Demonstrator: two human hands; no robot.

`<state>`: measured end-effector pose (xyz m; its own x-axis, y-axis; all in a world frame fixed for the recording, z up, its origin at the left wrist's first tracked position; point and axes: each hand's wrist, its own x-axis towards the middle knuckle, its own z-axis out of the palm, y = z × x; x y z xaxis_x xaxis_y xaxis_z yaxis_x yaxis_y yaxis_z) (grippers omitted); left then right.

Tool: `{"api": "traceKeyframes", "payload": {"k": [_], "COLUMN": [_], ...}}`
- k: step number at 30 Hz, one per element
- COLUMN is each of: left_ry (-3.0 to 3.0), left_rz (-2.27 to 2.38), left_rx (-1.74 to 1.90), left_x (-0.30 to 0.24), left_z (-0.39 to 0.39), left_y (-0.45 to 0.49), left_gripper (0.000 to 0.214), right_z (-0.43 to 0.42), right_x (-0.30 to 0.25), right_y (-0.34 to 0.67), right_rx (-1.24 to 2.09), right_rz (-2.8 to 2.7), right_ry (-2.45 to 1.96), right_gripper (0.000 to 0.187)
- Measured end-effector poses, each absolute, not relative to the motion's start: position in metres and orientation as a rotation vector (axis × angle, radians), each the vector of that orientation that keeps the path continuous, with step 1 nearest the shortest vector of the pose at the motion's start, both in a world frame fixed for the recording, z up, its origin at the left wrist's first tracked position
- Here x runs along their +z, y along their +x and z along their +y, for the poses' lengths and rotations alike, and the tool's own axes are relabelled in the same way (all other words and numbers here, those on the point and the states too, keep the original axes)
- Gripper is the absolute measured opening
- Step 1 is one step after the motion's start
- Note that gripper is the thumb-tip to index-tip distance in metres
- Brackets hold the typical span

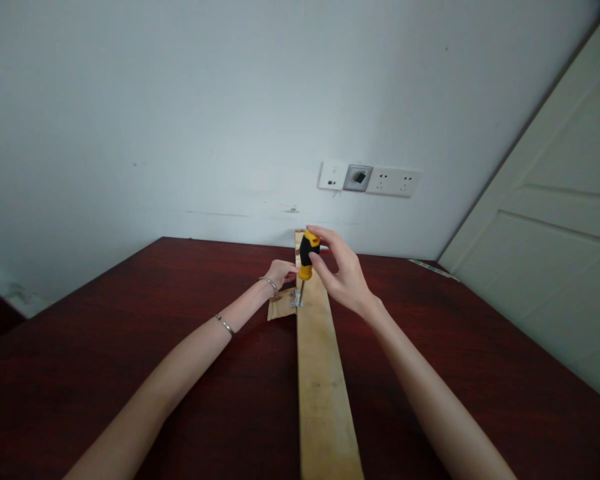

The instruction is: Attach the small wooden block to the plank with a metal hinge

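My right hand point(343, 268) grips a screwdriver point(309, 253) with a yellow and black handle, held nearly upright. Its shaft points down to a metal hinge point(297, 298); the exact contact of the tip is too small to make out. The hinge lies across a long wooden board point(323, 373) and a short wooden piece point(281, 305) at the board's left side. Beside the board's left edge, just behind the hinge, is my left hand point(283, 273). Its fingers are bent toward the board and partly hidden, so what they hold cannot be seen.
Under everything lies a dark red wooden tabletop point(220, 413), its far edge near a pale wall. Wall sockets point(393, 181) sit behind the board to the right. A white panelled door point(555, 233) stands at the right, with a thin strip point(434, 269) near the table's back corner.
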<state>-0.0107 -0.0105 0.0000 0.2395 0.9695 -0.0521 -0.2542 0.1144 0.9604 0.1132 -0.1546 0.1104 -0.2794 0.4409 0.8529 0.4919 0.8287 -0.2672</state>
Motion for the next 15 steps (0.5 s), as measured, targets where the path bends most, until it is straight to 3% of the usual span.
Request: {"api": "traceKeyframes", "payload": {"k": [15], "left_ry": [1.047], "left_rz": [0.891], "left_rx": [1.084], "left_x": [-0.0035], "left_z": [-0.0087], "left_y": [-0.0112], "left_gripper": [0.013], "right_z": [-0.1583], "right_x": [0.1136], "right_y": [0.1116], "right_rx": [-0.078], "right_rz": [-1.802], "right_ry": [-0.739], "right_gripper": [0.027]}}
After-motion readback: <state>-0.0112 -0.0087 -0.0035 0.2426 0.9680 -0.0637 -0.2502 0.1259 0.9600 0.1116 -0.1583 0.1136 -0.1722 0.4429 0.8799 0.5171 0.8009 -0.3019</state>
